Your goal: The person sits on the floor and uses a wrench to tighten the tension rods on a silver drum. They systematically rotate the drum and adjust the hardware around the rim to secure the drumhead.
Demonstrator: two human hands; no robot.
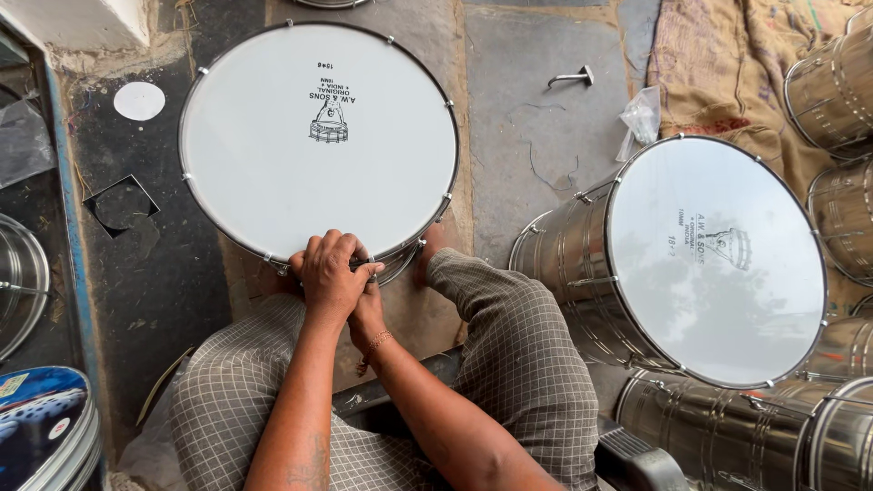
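Observation:
A large round drum (318, 136) with a white skin and a dark metal rim lies flat on the floor in front of me. Both my hands meet at its near rim. My left hand (329, 273) lies on top, fingers curled over the rim hardware. My right hand (368, 314) sits beneath it, mostly hidden, closed on a small tool or tension bolt (364, 265) at the rim; only a dark tip shows. My knees in checked trousers (509, 336) flank the drum's near edge.
A finished steel-shelled drum (700, 264) leans at the right, with several more steel shells (832, 86) behind and below it on burlap. A metal hook bolt (571, 78) and a plastic bag (641, 114) lie on the stone floor. A white disc (139, 101) lies at far left.

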